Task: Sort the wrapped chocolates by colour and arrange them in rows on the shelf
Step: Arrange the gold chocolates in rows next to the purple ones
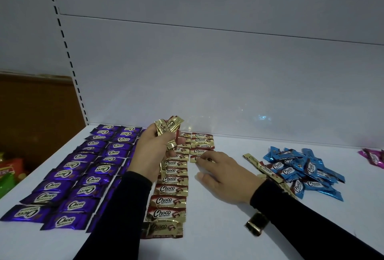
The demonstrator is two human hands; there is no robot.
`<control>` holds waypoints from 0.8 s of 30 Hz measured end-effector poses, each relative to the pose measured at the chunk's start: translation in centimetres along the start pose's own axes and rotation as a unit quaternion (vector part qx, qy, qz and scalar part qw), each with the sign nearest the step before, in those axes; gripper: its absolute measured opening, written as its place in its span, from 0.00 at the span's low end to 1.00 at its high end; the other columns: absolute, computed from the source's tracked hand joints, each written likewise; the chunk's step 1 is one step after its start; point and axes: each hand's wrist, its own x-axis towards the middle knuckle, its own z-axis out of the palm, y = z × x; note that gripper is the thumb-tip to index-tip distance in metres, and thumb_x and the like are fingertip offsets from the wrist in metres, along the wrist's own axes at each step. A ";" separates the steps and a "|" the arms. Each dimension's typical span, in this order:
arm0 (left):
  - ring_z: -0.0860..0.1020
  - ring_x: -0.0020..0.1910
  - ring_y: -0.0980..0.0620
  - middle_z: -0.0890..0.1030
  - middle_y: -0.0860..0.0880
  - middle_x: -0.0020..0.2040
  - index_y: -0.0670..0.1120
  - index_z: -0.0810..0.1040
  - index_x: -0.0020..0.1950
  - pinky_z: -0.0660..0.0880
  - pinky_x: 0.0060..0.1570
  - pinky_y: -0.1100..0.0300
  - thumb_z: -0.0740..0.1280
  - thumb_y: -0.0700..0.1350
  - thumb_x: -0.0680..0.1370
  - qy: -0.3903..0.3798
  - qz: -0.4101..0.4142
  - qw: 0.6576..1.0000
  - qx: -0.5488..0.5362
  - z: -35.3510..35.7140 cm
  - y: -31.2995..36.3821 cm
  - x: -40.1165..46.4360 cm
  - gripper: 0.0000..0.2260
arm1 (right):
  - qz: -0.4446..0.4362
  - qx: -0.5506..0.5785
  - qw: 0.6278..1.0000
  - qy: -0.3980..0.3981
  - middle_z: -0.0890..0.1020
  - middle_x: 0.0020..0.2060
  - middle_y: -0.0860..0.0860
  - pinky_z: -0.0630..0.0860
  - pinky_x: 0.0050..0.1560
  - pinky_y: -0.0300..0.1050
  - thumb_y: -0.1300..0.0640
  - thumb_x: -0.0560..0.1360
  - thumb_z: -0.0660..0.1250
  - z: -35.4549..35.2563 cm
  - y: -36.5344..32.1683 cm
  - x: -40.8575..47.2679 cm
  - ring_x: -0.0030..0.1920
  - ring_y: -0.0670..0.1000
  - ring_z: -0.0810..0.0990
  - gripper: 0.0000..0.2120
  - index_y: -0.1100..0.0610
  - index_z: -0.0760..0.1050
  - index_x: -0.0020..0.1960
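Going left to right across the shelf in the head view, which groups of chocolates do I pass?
Purple chocolates in rows → gold chocolates in rows → loose gold chocolates → blue chocolate pile → pink chocolates at the right edge.

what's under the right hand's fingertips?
The right hand rests its straight fingers on a gold-and-red wrapped chocolate at the near end of the second gold row. Only the wrapper's left part shows; the fingers cover the rest.

Purple foil-wrapped chocolates (68, 178), gold-and-maroon wrapped chocolates (169, 189), shiny blue wrapped chocolates (303, 172), pink wrappers (374, 158); white flat shelf (218, 228).
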 end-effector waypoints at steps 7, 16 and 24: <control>0.86 0.45 0.49 0.85 0.45 0.50 0.47 0.78 0.57 0.73 0.23 0.66 0.64 0.35 0.80 -0.024 -0.021 0.999 -0.005 -0.1 -0.2 0.2 0.10 | 0.007 0.036 0.999 0.032 0.69 0.68 0.47 0.63 0.67 0.40 0.45 0.83 0.55 -0.7 -0.6 -0.4 0.67 0.48 0.66 0.20 0.52 0.70 0.70; 0.84 0.40 0.49 0.85 0.41 0.50 0.45 0.79 0.60 0.71 0.21 0.65 0.65 0.34 0.79 -0.179 -0.065 0.980 0.051 0.2 -0.5 -0.4 0.12 | 0.189 0.465 0.840 0.207 0.84 0.44 0.45 0.81 0.49 0.43 0.44 0.78 0.65 -3.2 -2.6 1.2 0.44 0.43 0.83 0.11 0.48 0.81 0.51; 0.84 0.39 0.48 0.86 0.42 0.48 0.46 0.79 0.61 0.73 0.22 0.64 0.65 0.34 0.80 -0.189 -0.067 0.978 0.048 0.1 -0.6 -0.4 0.13 | 0.216 0.573 0.762 0.212 0.83 0.40 0.54 0.78 0.40 0.38 0.57 0.77 0.70 -3.8 -2.8 1.7 0.37 0.46 0.80 0.07 0.61 0.82 0.51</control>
